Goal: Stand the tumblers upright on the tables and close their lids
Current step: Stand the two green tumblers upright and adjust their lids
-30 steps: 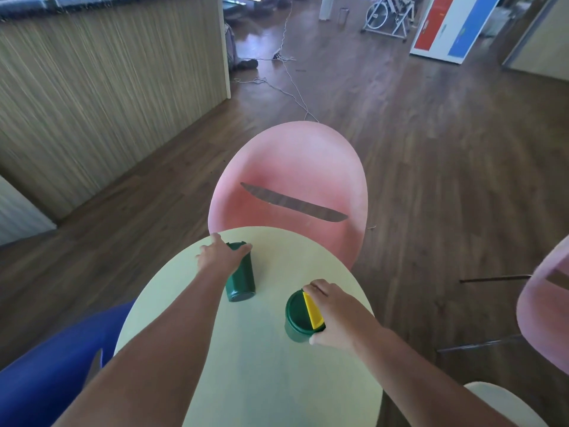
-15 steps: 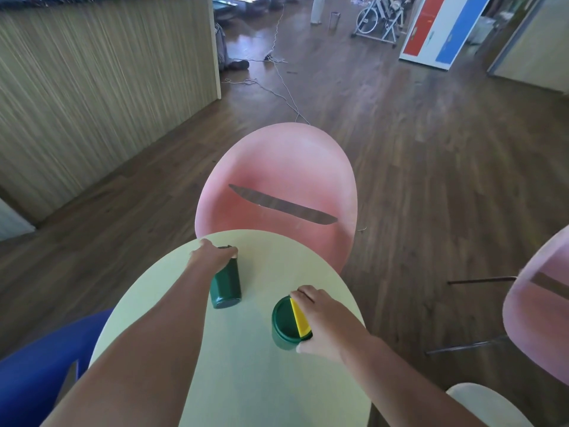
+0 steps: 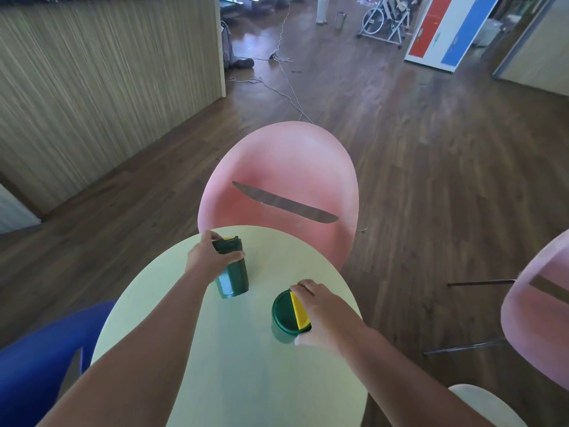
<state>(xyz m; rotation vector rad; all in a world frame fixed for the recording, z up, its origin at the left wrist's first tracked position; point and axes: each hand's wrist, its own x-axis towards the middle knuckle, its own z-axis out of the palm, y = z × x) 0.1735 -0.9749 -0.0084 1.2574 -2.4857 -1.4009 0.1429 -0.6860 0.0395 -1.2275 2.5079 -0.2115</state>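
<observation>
A: What is on the table point(image 3: 234, 380)?

B: Two dark green tumblers on a round, smooth, pale green top. The left tumbler point(image 3: 233, 280) is a tapered glossy cylinder, tilted with its lid end away from the camera. The left hand point(image 3: 209, 257) is wrapped round its upper part, thumb across the front.

A: And the other?

B: The right tumbler point(image 3: 284, 318) stands upright near the table's right edge. Its round green lid carries a yellow flap point(image 3: 299, 311) raised on edge. The right hand point(image 3: 326, 315) is closed round the rim from the right, fingertips by the flap.

A: Anything inside them?

B: Cannot tell; the lids cover both mouths. A bit of yellow shows at the top of the left one too.

A: Any writing?

B: None readable on the tumblers. A red and blue panel point(image 3: 452, 29) leans far back; its marks are too small to read.

A: The surroundings?

B: A pink moulded chair point(image 3: 286, 167) with a slot through its back sits just beyond the table, a second pink chair point(image 3: 542, 315) to the right, a blue chair point(image 3: 37, 359) at the lower left. The floor point(image 3: 431, 149) is dark wood planks, with a ribbed wooden wall point(image 3: 101, 72) to the left.
</observation>
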